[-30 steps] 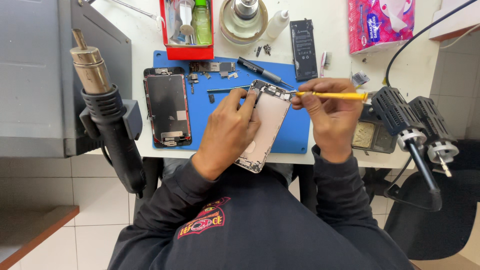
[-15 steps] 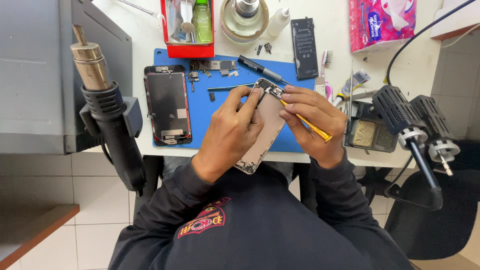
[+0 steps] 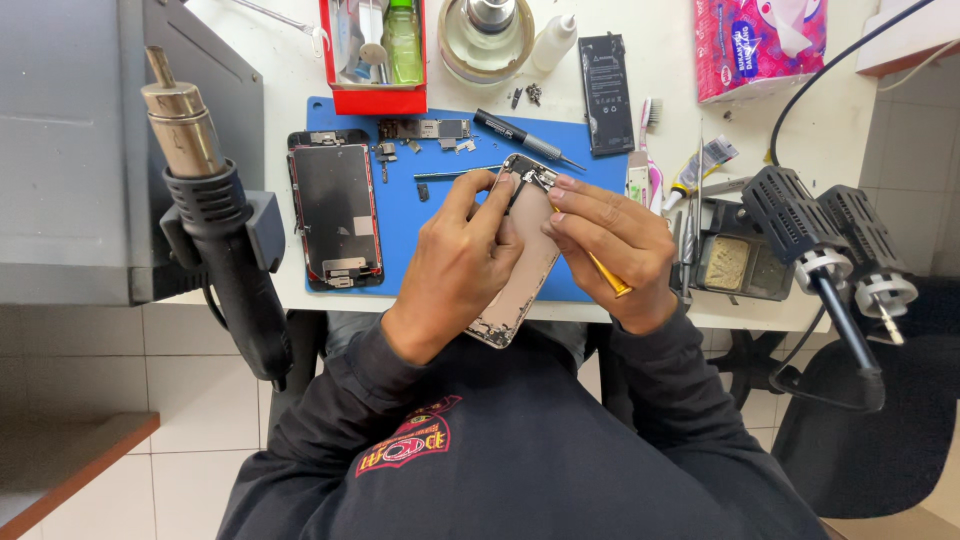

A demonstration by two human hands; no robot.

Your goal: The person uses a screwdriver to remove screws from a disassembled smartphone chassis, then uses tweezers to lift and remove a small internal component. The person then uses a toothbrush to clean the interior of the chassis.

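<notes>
A white table [image 3: 700, 120] carries a blue work mat [image 3: 440, 250] at its middle, with a red tray [image 3: 365, 98] and a round glass dish [image 3: 487, 50] beyond it. To the right lie a black battery [image 3: 606, 95], a pink tissue pack [image 3: 760, 45] and a small black tray [image 3: 735, 262] (near the edge).
</notes>
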